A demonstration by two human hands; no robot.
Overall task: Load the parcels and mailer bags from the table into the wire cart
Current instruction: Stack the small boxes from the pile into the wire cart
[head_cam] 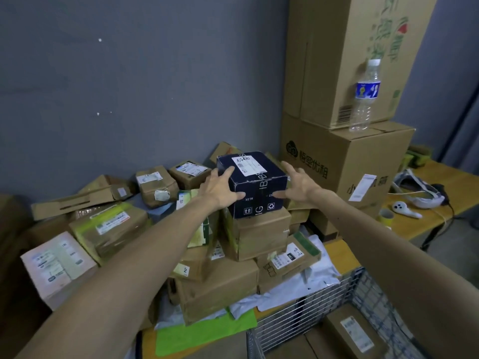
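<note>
— Where are our hands?

— Our left hand (220,189) lies on the blue box (252,182) with straight, spread fingers over its left top edge and the thumb on the front face. Our right hand (298,186) is spread wide at the box's right corner, thumb tip on the front face. We cannot tell whether its fingers touch the side. Neither hand curls round the box.

— And where is the box?

— It tops the pile at the back of the table (339,251), resting on a brown parcel (261,234). Its label is too blurred for us to read.

— What about the rest of the pile?

— Parcels (111,229) overlap all over the table, and our left arm (129,268) hides some. White bags (298,294) and a green bag (207,332) lie under the front parcels, and we see only their edges.

— And the cart?

— We see only a wire corner of the cart (311,314), low on the right against the table's edge. The frame cuts it off. A labelled parcel (355,335) lies inside, and our right arm (401,255) covers the rest.

— What is further back?

— Two cartons (357,164) are stacked on the right, the upper one cut off at the top. A bottle (365,97) stands on the lower one. A headset (414,193), a controller (404,209) and a tape roll (386,216) sit on the tabletop beyond.
</note>
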